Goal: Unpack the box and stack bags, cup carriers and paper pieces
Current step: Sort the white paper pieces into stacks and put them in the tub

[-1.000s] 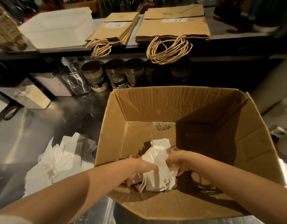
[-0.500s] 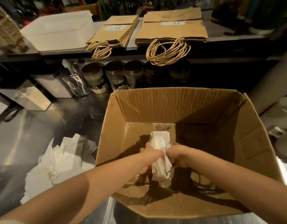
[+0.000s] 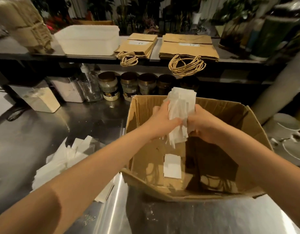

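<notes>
A steel surface (image 3: 95, 119) is taken up at its right by an open cardboard box (image 3: 230, 112), and everything else is placed from that box. Behind the box, on a shelf (image 3: 237, 60), two stacks of brown paper bags (image 3: 188, 48) are laid flat, with their handles hung over the edge. To the left of the box a loose heap of white paper pieces (image 3: 61, 159) is spread on the surface. Above the box's open top, near its far wall, a bundle (image 3: 181, 105) of the same pieces is held upright between the left hand (image 3: 162, 120) and the right hand (image 3: 203, 125). The fingers of both are clamped round its middle. On the box's floor one single piece (image 3: 172, 166) can be seen lying flat

The likeliest trouble is judged to be shedding. The bundle is gripped only at its waist and its lower ends are splayed and uneven, so slips could be dropped back into the box, or scattered over the surface, if it is swung across to the heap. The pieces are seen as thin, white, narrow slips, stiff enough to stand above the hands and fanned out at the bottom
</notes>
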{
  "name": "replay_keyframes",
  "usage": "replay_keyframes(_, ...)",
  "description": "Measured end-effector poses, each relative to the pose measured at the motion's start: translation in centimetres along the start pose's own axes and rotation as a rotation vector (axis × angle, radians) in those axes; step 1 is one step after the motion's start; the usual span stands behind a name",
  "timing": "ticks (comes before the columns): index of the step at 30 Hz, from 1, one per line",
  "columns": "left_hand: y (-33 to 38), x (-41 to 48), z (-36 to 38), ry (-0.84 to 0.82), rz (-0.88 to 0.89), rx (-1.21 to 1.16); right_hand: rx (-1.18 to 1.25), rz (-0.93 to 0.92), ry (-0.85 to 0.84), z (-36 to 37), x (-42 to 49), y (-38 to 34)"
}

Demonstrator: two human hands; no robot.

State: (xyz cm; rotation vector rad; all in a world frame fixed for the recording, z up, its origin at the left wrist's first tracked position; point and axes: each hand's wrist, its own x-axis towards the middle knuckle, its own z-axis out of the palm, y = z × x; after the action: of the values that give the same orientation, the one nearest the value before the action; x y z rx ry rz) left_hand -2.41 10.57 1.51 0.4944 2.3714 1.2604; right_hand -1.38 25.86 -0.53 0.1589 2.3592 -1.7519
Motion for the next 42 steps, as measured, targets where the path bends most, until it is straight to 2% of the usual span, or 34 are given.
replay_keyframes(4,-1.9,-0.8,-1.2,-0.011,-0.099,-0.066,0.015,0.017,-0.022,2.4,-0.9,-1.1)
replay_keyframes(8,-4.7,-1.0,-0.4,-0.064,-0.252,-0.170,0.143,0.222,-0.120,4.9,-0.7,1.3)
replay_keyframes(10,-5.7,-0.8,-0.3,-0.063,-0.307,-0.224,0.229,0.319,-0.087,5.3,-0.5,2.1)
replay_keyframes(13,-6.8,0.0,-0.4,-0.069,-0.317,-0.235,0.323,0.412,-0.012,5.2,-0.6,2.4)
replay_keyframes(17,-8.2,1.5,-0.1,-0.039,-0.307,-0.195,0.382,0.419,-0.058,4.3,-0.2,2.4)
replay_keyframes(23,-9.3,3.2,-0.5,0.045,-0.372,-0.251,0.471,0.470,0.015,4.0,1.8,3.8)
replay_keyframes(27,-9.9,4.3,0.4,0.061,-0.391,-0.125,0.440,0.541,0.031,4.3,3.4,5.7)
replay_keyframes(31,-10.4,5.0,3.1,-0.130,-0.463,0.103,0.507,0.677,-0.050,5.7,4.3,9.2)
replay_keyframes(36,-10.8,5.1,5.2,-0.315,-0.594,0.314,0.305,0.797,-0.095,6.2,4.2,11.4)
replay_keyframes(40,-11.3,5.0,6.0,-0.377,-0.618,0.409,-0.238,0.763,-0.044,5.8,4.2,13.1)
replay_keyframes(42,-11.6,4.8,6.3,-0.351,-0.638,0.403,-0.336,0.783,-0.018,5.7,3.9,13.6)
